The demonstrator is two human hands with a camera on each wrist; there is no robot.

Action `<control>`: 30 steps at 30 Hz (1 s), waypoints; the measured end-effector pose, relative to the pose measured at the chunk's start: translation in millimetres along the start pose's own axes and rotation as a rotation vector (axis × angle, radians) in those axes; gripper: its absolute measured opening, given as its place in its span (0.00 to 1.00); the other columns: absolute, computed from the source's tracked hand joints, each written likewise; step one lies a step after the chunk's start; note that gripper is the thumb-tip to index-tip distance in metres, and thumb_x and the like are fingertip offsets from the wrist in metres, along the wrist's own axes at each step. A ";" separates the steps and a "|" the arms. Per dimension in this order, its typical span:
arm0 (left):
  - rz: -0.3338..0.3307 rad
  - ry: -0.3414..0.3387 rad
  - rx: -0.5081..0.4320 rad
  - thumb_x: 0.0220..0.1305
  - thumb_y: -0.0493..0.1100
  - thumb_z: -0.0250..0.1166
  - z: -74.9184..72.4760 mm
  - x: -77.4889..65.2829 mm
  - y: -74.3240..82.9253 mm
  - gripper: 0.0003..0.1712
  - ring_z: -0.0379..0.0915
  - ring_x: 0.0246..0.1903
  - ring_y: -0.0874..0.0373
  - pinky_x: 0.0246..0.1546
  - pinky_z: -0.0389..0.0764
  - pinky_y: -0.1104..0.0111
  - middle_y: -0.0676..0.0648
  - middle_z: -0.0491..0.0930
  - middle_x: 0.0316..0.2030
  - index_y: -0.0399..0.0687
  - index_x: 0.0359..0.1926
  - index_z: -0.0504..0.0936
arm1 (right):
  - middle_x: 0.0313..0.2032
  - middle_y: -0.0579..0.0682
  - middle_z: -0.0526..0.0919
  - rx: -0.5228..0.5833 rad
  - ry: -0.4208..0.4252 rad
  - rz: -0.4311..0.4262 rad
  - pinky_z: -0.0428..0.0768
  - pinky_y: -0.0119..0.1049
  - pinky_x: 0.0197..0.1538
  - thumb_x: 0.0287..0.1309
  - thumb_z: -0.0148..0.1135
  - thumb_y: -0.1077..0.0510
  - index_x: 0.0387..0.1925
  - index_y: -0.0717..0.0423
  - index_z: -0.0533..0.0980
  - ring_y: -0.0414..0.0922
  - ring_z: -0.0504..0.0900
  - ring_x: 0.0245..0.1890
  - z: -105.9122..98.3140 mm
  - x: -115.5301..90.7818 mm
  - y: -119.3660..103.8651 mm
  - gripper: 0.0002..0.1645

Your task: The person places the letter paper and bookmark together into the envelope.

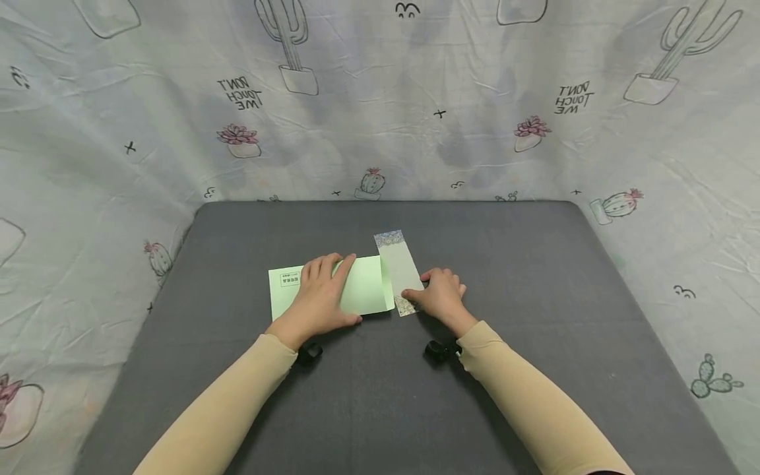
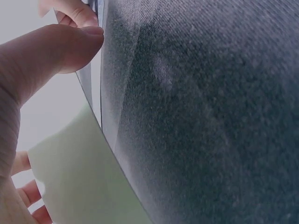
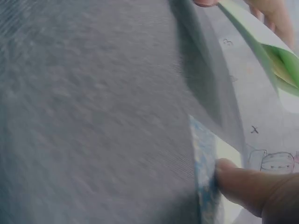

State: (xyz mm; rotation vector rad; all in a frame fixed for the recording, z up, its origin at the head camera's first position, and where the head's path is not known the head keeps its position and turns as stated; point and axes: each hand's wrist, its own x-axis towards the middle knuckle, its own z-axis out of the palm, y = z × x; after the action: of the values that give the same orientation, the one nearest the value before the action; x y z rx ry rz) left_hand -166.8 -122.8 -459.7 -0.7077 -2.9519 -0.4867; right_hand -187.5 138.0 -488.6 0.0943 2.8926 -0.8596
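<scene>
A light green envelope (image 1: pixel 363 289) with a small printed box near its left end lies crosswise in the head view. My left hand (image 1: pixel 317 295) spans it, fingers over the far edge and thumb at the near edge, gripping it. In the right wrist view the envelope's end (image 3: pixel 280 65) gapes, showing a yellowish inside. Just right of that end is a long pale card (image 1: pixel 400 262) with speckled patterned bands at both ends. My right hand (image 1: pixel 442 295) pinches the card near its lower end, with the thumb (image 3: pixel 238 184) on top.
Both hands work over a grey cloth-covered table (image 1: pixel 356 409). Behind and beside it hangs a pale sheet (image 1: pixel 380 86) printed with cacti and lettering. A black device (image 1: pixel 310 354) sits under the left wrist, and another black device (image 1: pixel 436 351) under the right.
</scene>
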 end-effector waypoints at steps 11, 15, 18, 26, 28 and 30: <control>-0.003 0.003 0.001 0.37 0.65 0.77 3.4 -2.3 -2.9 0.68 0.50 0.62 0.42 0.62 0.47 0.46 0.40 0.56 0.63 0.49 0.74 0.52 | 0.40 0.60 0.69 -0.150 0.025 -0.006 0.64 0.49 0.41 0.37 0.66 0.22 0.41 0.63 0.71 0.56 0.66 0.40 9.8 -5.0 -5.3 0.50; -0.004 0.002 -0.005 0.37 0.65 0.77 3.1 -2.7 -2.9 0.68 0.49 0.62 0.42 0.63 0.47 0.46 0.40 0.55 0.63 0.49 0.75 0.52 | 0.34 0.58 0.66 -0.231 0.034 0.013 0.63 0.46 0.36 0.30 0.69 0.21 0.33 0.63 0.66 0.54 0.64 0.35 14.3 -4.4 -10.7 0.52; -0.011 -0.005 -0.006 0.37 0.65 0.77 2.9 -3.2 -2.6 0.68 0.49 0.63 0.42 0.63 0.46 0.46 0.40 0.55 0.63 0.50 0.75 0.51 | 0.34 0.58 0.65 -0.230 0.027 0.040 0.63 0.46 0.36 0.27 0.73 0.23 0.33 0.63 0.66 0.54 0.65 0.34 13.2 -2.9 -11.9 0.52; -0.005 0.005 -0.003 0.37 0.65 0.77 2.3 -4.6 -5.4 0.68 0.49 0.62 0.42 0.62 0.47 0.46 0.39 0.55 0.63 0.49 0.75 0.51 | 0.35 0.57 0.66 -0.166 0.032 0.039 0.64 0.46 0.38 0.22 0.76 0.24 0.35 0.60 0.66 0.54 0.65 0.36 10.9 -2.0 -9.1 0.53; -0.004 0.009 0.002 0.37 0.65 0.77 2.9 -5.0 -6.8 0.68 0.50 0.62 0.42 0.62 0.47 0.46 0.39 0.55 0.63 0.49 0.75 0.52 | 0.36 0.56 0.68 -0.128 0.040 0.031 0.64 0.47 0.38 0.22 0.77 0.25 0.37 0.59 0.66 0.54 0.66 0.37 11.3 -2.7 -8.4 0.53; -0.003 0.011 0.004 0.37 0.66 0.77 3.4 -5.3 -8.0 0.68 0.50 0.62 0.42 0.62 0.48 0.46 0.39 0.55 0.63 0.49 0.75 0.52 | 0.36 0.55 0.70 -0.077 0.044 0.024 0.63 0.48 0.40 0.22 0.78 0.27 0.40 0.58 0.66 0.54 0.68 0.37 11.2 -3.2 -7.6 0.53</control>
State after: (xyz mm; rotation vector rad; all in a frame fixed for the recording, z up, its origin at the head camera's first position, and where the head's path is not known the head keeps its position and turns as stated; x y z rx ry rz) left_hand -165.6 -130.8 -466.0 -0.6973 -2.9435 -0.4829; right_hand -184.0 125.5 -493.3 0.1426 2.9548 -0.7500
